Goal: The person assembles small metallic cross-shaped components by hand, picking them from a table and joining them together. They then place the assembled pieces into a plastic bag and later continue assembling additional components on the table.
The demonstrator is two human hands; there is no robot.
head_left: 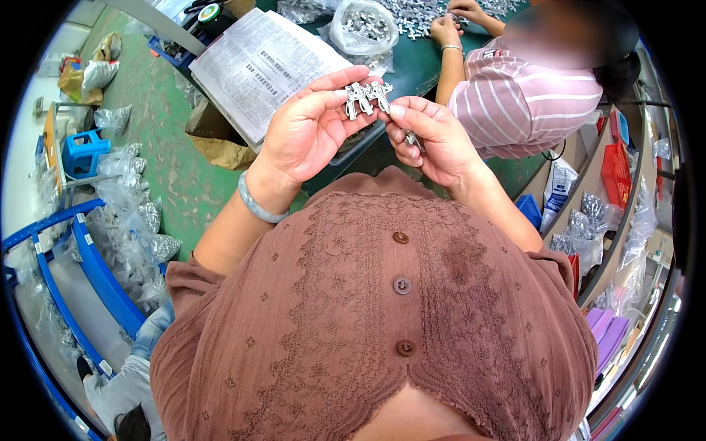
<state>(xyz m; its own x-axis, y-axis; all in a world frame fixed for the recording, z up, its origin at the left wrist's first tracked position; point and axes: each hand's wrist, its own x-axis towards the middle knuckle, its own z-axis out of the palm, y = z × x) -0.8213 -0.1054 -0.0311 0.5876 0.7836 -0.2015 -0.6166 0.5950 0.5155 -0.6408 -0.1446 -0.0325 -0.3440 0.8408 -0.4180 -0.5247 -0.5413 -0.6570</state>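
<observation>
Small silver metal figure-shaped pieces (359, 101) lie side by side across the fingers of my left hand (300, 140), its thumb pressing on their near end. My right hand (443, 143) reaches in from the other side, thumb and forefinger pinching the rightmost piece (379, 95). Another small silver piece (412, 138) pokes out between the curled lower fingers of that hand; most of it is hidden. Both hands are raised in front of my chest, close together. A pale bangle (259, 203) circles my left wrist.
Beyond my hands, printed paper sheets (257, 73) cover a box. A plastic bag of silver pieces (360, 28) and a loose heap (412, 16) lie on the green table. At right sits a co-worker in a striped shirt (515, 99), hands at the heap. Blue racks (107, 264) and bags stand left.
</observation>
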